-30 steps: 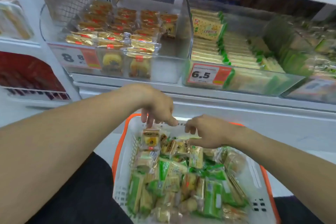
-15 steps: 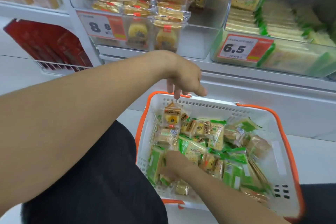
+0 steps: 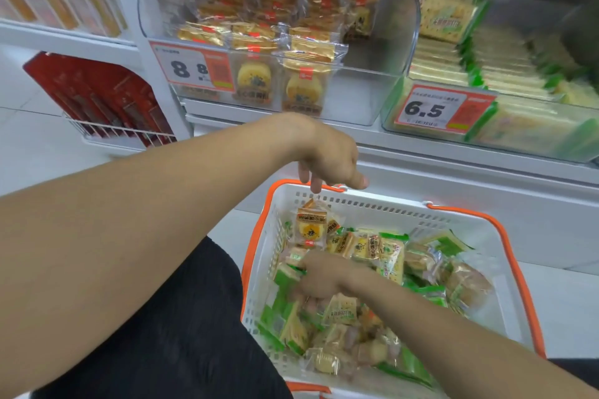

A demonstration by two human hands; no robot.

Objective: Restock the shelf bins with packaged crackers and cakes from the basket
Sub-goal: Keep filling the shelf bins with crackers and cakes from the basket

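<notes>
1. The packets, green crackers (image 3: 393, 257) and yellow cakes (image 3: 310, 227), lie heaped in the basket (image 3: 453, 220), under and around the right hand (image 3: 319, 280).
2. A second ago both hands hung together over the far rim. Since then the right hand has dropped into the near-left of the heap and now sits among the green packets. Its fingers are buried and blurred, so I cannot tell whether it grips one yet.
3. The left hand (image 3: 327, 160) has hardly moved. It hovers above the basket's far-left corner with fingers hanging loose, holding nothing. A cake packet stands on edge just below its fingertips, apart from them.
4. My reading: sorting has turned into picking. The right hand is going for a cracker packet, and nothing has left the basket in this step.
5. Beyond the left hand stands the cake bin (image 3: 366, 100), tagged 8.8, with bare room at its right end. Up and to the right of both hands is the cracker bin (image 3: 486, 146), tagged 6.5, packed in tight rows.
6. The basket is still well filled, so most of the restocking remains.
7. Left of the left arm, a wire rack holds red packs (image 3: 97, 100).
</notes>
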